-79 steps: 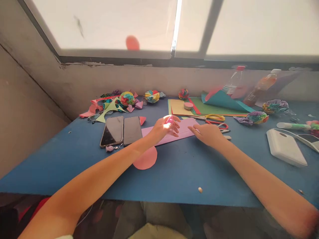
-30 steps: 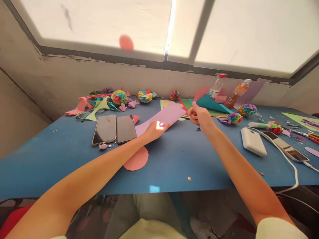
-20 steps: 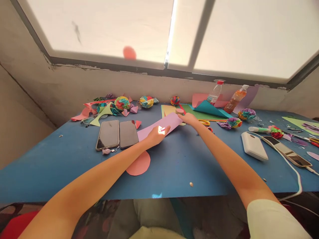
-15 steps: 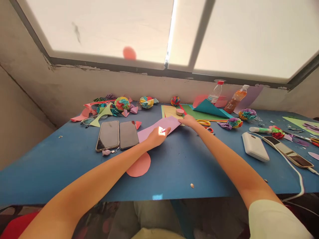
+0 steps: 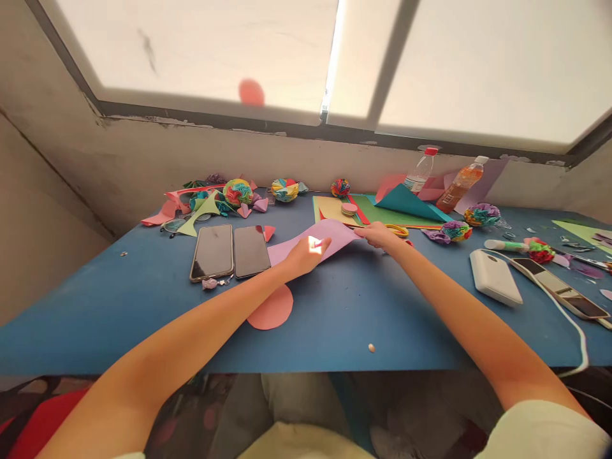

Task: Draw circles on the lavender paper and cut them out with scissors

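A long strip of light purple paper (image 5: 329, 234) lies across the middle of the blue table (image 5: 143, 299). My left hand (image 5: 306, 252) grips its near edge, and a small pink object shows between the fingers. My right hand (image 5: 380, 234) pinches the strip's right end, next to yellow-handled scissors (image 5: 399, 231). A pink paper circle (image 5: 272, 307) lies flat below my left forearm.
Two phones (image 5: 232, 252) lie left of the strip. Paper balls and scraps (image 5: 229, 194) sit at the back left. Coloured sheets (image 5: 382, 210), two bottles (image 5: 461, 185), a white power bank (image 5: 495, 285) and a cabled phone (image 5: 559, 292) stand to the right.
My right hand reached to the sheets at the back, then came down onto the purple strip's right end. The left hand kept its hold on the strip throughout.
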The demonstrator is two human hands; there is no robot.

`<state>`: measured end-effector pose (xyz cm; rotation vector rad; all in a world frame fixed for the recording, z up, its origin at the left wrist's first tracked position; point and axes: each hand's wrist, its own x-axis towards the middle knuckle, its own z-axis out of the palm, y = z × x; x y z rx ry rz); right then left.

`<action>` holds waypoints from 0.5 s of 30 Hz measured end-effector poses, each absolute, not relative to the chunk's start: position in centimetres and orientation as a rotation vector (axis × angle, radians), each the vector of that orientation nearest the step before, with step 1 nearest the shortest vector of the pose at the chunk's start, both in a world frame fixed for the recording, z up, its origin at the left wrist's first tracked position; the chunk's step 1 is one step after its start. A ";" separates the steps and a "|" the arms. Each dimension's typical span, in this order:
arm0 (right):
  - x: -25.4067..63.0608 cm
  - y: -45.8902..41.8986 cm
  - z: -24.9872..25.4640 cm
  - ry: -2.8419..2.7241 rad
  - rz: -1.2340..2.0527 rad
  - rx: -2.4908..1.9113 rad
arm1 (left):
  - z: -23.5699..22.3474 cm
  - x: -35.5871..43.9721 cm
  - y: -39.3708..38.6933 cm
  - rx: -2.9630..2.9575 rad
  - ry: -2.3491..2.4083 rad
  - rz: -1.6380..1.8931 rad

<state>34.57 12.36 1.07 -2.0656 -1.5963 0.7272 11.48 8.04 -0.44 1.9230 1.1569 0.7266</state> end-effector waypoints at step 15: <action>38.5 3.0 -0.5 -1.839 0.327 -2.377 | 0.1 11.5 8.1 1.883 1.117 0.783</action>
